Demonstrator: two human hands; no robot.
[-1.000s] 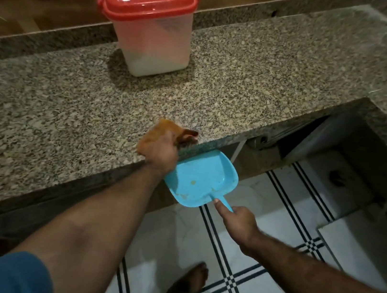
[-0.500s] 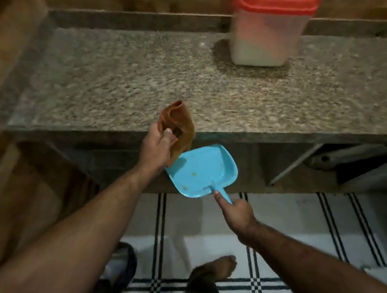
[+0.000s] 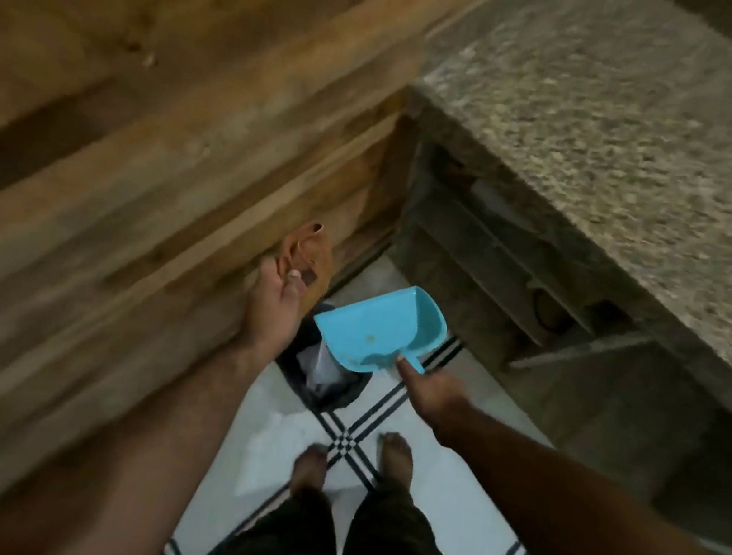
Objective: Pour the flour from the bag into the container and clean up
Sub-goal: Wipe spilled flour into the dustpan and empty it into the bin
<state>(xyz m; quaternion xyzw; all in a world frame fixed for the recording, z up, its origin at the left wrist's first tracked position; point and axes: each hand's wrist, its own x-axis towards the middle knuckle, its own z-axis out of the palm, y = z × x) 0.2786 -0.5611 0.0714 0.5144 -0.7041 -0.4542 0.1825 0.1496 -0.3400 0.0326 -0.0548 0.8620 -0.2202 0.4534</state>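
Beside the speckled granite bench, at its wood-panelled end, over white floor tiles crossed by dark lines. Clean-up stage by the look of it: no flour bag and no container anywhere in view, so whereabouts of both impossible to tell. Below the hands, a dark bin with pale crumpled waste inside, set against the wooden wall, probably the destination for the sweepings. Above its rim, a blue dustpan carried roughly level, likely to keep a few yellowish crumbs near its back edge from spilling early; right hand closed round the short handle, forefinger laid along it. Just left of the pan, a brown cloth bunched and pinched in the left hand, thumb pressed on top, held clear of the pan. 2 bare feet planted on the tiles.
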